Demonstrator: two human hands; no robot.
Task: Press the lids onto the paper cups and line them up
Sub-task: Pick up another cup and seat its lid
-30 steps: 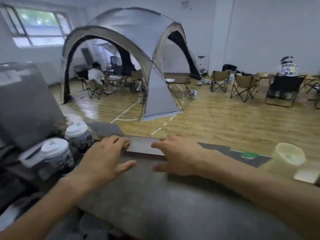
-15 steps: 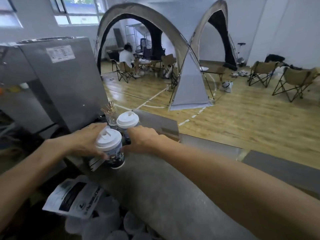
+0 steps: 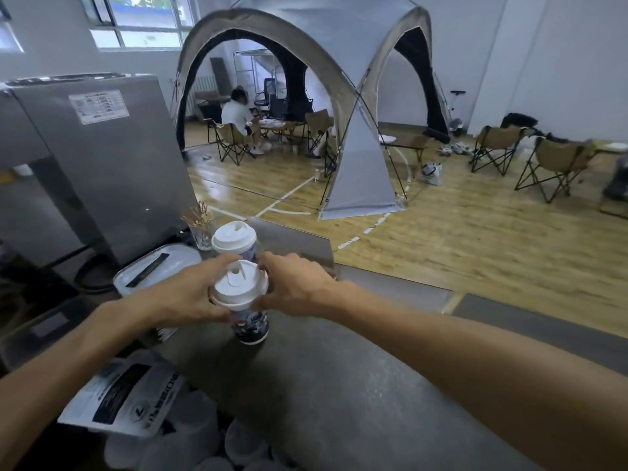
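At the centre of the frame we have the near paper cup (image 3: 250, 326) standing on the grey counter (image 3: 339, 385), its white lid (image 3: 239, 287) already sitting on the rim, tilted slightly as far as we can tell. Our left hand (image 3: 185, 294) curls around the lid's left edge and our right hand (image 3: 294, 285) around its right edge, both partly closed with fingers on the rim, which we judge is how we bear down evenly so the lid seats all round. The base stays on the counter, likely so the surface takes the push. Just behind, toward the upper middle, the second lidded cup (image 3: 234, 239) stands upright and close, so the two already form the start of a line running away from us. To its left sit a small glass of sticks (image 3: 200, 226) and a flat white tray (image 3: 159, 266), and a big steel machine (image 3: 102, 158) fills the upper left. At lower left, a printed packet (image 3: 125, 399) lies over stacked spare lids (image 3: 204, 443), handy for the next cup.
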